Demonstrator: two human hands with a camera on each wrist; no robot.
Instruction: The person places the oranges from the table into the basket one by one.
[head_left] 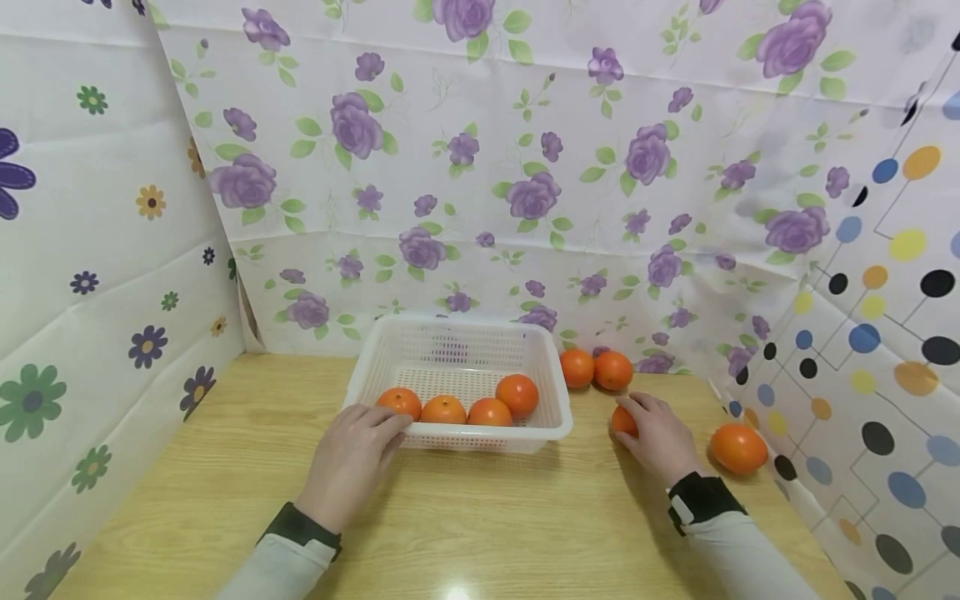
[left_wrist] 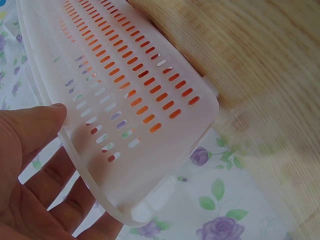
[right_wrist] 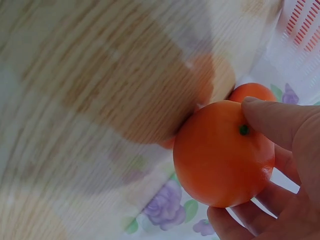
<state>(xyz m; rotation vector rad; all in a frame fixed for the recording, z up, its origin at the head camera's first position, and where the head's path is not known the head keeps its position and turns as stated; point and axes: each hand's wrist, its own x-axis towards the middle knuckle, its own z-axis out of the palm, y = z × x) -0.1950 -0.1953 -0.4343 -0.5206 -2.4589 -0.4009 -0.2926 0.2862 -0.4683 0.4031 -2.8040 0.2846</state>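
My left hand point(head_left: 351, 457) holds the front left rim of a white plastic basket point(head_left: 480, 432) with slotted walls. In the left wrist view the thumb lies on the near side of the basket wall point(left_wrist: 142, 172) and the fingers go behind the rim. Several oranges point(head_left: 444, 410) lie inside along the front. To the right of the basket, my right hand point(head_left: 663, 440) grips an orange point(right_wrist: 220, 157) low over the table, thumb near its green stem spot and fingers round the other side. Most of that orange is hidden by the hand in the head view.
Two oranges point(head_left: 613, 371) sit side by side near the back curtain, right of the basket. Another orange point(head_left: 738, 448) lies right of my right hand, by the dotted side curtain point(head_left: 892, 358). A flowered curtain point(head_left: 480, 167) closes off the back of the wooden table point(head_left: 525, 525).
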